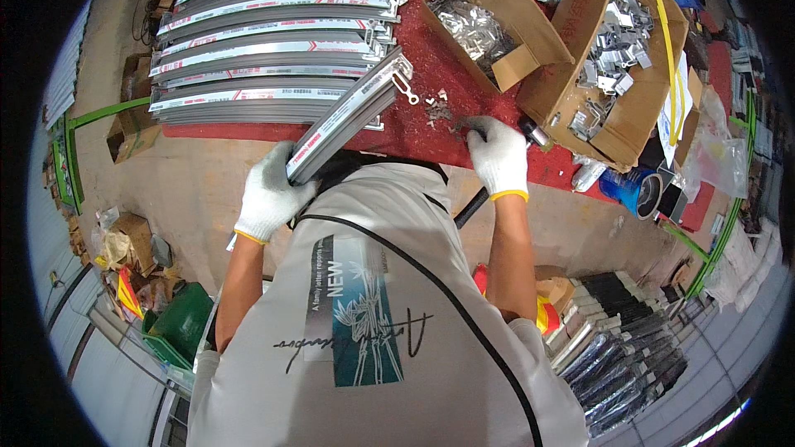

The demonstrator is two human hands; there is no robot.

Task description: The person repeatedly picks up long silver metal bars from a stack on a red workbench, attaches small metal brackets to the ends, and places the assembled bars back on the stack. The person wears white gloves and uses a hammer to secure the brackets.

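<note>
My left hand (272,186), in a white glove with a yellow cuff, is closed around the near end of a bundle of grey metal strips (344,120). The bundle carries a white and red label and slants over the table's near edge. A small white hooked bracket (404,87) hangs at its far end. My right hand (498,153), gloved alike, has its fingers curled down by some small scraps (439,108); anything inside them is hidden. A black bar (472,208) shows by the right wrist, and a dark cylindrical tool end (534,132) sits beside the hand.
Stacked labelled strips (265,58) cover the left of the red table (426,33). A small carton (530,54) of metal pieces and a larger carton (551,103) of metal brackets stand at right. A blue can (629,190) lies near the edge. A green bin (178,323) stands lower left.
</note>
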